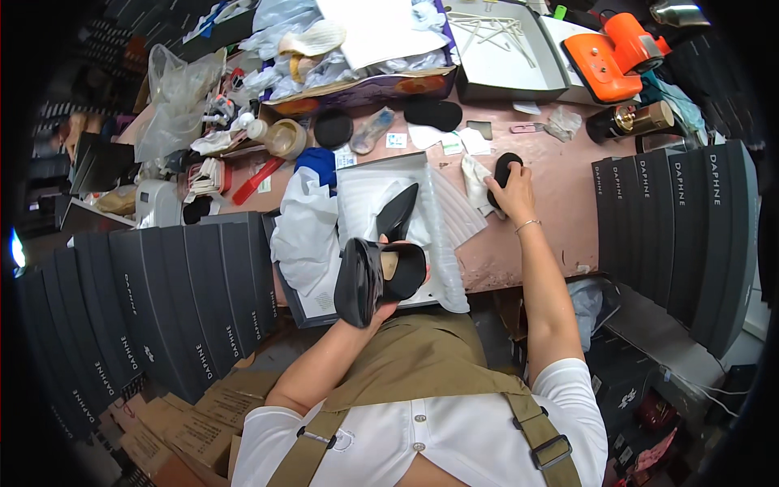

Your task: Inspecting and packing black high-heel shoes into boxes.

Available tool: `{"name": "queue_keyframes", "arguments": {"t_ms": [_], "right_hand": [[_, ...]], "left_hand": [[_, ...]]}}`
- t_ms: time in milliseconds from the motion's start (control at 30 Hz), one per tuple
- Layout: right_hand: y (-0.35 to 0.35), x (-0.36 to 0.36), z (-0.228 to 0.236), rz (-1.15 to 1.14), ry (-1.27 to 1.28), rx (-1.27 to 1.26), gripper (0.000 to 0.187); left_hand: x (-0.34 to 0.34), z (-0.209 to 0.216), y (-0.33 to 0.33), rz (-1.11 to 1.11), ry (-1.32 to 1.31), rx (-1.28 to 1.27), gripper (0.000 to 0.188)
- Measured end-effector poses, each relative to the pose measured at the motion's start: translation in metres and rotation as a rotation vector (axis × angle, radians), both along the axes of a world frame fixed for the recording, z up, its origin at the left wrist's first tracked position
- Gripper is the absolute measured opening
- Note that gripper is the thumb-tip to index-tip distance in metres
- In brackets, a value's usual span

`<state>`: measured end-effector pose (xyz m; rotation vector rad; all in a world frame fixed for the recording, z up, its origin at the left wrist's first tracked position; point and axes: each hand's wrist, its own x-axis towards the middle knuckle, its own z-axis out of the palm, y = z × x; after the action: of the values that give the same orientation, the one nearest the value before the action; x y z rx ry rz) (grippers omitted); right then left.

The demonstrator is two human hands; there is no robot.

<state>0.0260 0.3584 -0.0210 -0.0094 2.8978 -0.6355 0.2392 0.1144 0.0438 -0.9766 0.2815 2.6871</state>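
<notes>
My left hand [381, 313], over an open shoe box [381, 167], is closed round a glossy black shoe [354, 284]. The opening shows its dark lining and a beige patch of insole. Just beyond, a black pointed toe [398, 213] lies over the box's white lining; I cannot tell whether it is a second shoe. Over on the right of the table, my right hand [517, 195] grips a black oval pad [503, 172]. Its fingers wrap the pad's right side. A white cloth [475, 183] lies just left of that hand.
Rows of dark grey shoe boxes stand at left [174, 300] and right [677, 227]. White tissue paper [307, 235] spills beside the open box. Farther back are two black pads [333, 128], a carton of crumpled wrapping [365, 89], a shallow tray [507, 49] and an orange device [613, 61].
</notes>
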Motion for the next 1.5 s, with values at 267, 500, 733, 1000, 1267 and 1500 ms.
{"name": "queue_keyframes", "arguments": {"t_ms": [267,500,733,1000,1267,1500], "right_hand": [[-0.049,0.075,0.127,0.573,0.144,-0.679,0.034],[-0.145,0.181,0.094,0.872,0.477,-0.574,0.041],[-0.113,0.185,0.156,0.852,-0.756,-1.147,0.025],[-0.158,0.197,0.133,1.06,-0.581,-0.765,0.029],[-0.125,0.18,0.039,-0.317,-0.875,-1.195,0.058],[-0.138,0.171,0.041,-0.129,-0.874,-1.187,0.032]], "left_hand": [[0.015,-0.01,-0.021,0.154,0.033,0.01,0.041],[0.008,0.046,-0.032,0.007,0.104,-0.669,0.033],[0.035,0.03,-0.092,0.232,0.041,-0.328,0.032],[0.074,-0.016,-0.099,-0.022,0.314,-0.84,0.043],[0.074,-0.016,-0.126,0.248,-0.402,-0.055,0.107],[0.124,0.001,-0.087,-0.295,-0.035,-0.388,0.063]]}}
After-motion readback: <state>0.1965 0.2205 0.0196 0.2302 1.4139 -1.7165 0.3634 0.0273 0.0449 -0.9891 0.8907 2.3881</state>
